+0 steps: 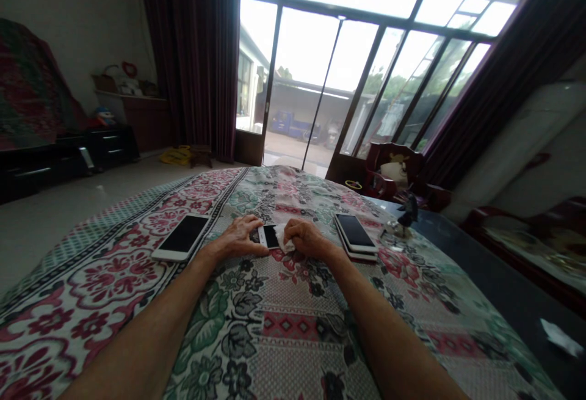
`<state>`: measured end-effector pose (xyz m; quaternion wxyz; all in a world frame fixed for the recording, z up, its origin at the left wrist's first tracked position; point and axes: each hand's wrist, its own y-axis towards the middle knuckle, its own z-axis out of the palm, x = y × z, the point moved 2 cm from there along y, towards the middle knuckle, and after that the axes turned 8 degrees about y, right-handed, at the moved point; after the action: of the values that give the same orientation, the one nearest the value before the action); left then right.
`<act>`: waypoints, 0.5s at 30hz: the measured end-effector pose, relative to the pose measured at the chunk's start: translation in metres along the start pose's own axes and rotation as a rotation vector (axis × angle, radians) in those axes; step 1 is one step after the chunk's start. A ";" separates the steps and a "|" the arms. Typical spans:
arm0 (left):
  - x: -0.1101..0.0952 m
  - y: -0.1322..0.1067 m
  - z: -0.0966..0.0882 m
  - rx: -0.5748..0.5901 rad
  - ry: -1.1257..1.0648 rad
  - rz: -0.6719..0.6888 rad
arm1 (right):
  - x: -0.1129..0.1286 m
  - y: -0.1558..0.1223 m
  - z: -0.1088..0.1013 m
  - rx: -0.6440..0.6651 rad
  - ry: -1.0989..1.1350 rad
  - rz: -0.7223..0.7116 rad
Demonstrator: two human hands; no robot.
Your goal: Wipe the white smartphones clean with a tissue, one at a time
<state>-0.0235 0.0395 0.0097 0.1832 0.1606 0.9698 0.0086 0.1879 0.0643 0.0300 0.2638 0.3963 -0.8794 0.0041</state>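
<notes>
My left hand [235, 238] grips one end of a white smartphone [270, 236], whose dark screen faces up. My right hand [307, 240] presses a crumpled white cloth or tissue [286, 243] against the phone's other end, hiding that end. To the left, a second white smartphone [182, 238] lies face up on the floral bedspread [288, 327]. To the right, a small stack of smartphones [354, 235] rests on the same cover, the top one with a dark screen.
Beyond the stack stand a small dark figurine [405, 220] and a glass item on a dark tabletop [485, 272]. A white scrap [561, 337] lies near the right edge. Farther off are a wooden chair [394, 171] and glazed doors [311, 70].
</notes>
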 end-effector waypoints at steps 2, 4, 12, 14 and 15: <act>-0.001 0.000 -0.001 0.008 -0.003 -0.001 | -0.003 -0.003 -0.007 0.052 -0.017 0.048; -0.002 0.000 -0.002 0.016 -0.003 -0.006 | -0.007 -0.005 -0.016 0.111 -0.060 0.139; 0.002 0.001 0.001 -0.001 -0.005 -0.002 | -0.010 -0.014 -0.062 -0.125 -0.228 0.377; 0.003 0.001 0.002 0.002 0.000 -0.003 | -0.003 -0.013 -0.063 -0.260 -0.243 0.316; 0.003 0.001 0.002 0.003 0.003 -0.005 | 0.000 -0.012 -0.060 -0.285 -0.241 0.288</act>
<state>-0.0250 0.0415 0.0066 0.1815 0.1583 0.9705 0.0070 0.2238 0.0696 0.0795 0.2067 0.2228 -0.9438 -0.1299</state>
